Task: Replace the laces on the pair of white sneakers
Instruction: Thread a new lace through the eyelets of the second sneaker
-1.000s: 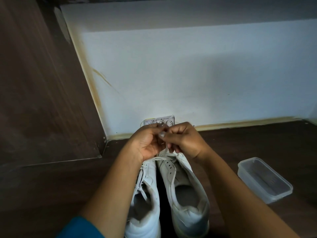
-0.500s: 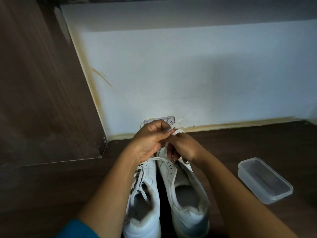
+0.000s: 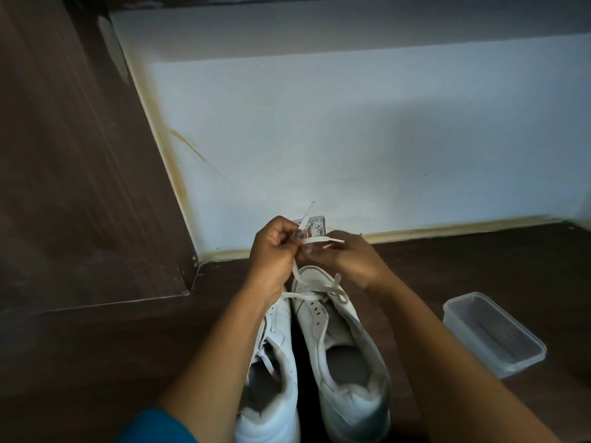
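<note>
Above the right sneaker (image 3: 347, 340), left hand (image 3: 271, 252) and right hand (image 3: 350, 262) pinch its lace (image 3: 325, 240).

No legible text; markings on small card (image 3: 316, 228) unreadable.

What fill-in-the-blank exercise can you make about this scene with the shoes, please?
1. The left hand and the right hand both pinch a lace whose colour is ____.
2. The clear container stands to the ____ of the sneakers.
3. The number of sneakers on the wooden surface is ____.
Missing words: white; right; two.
</note>
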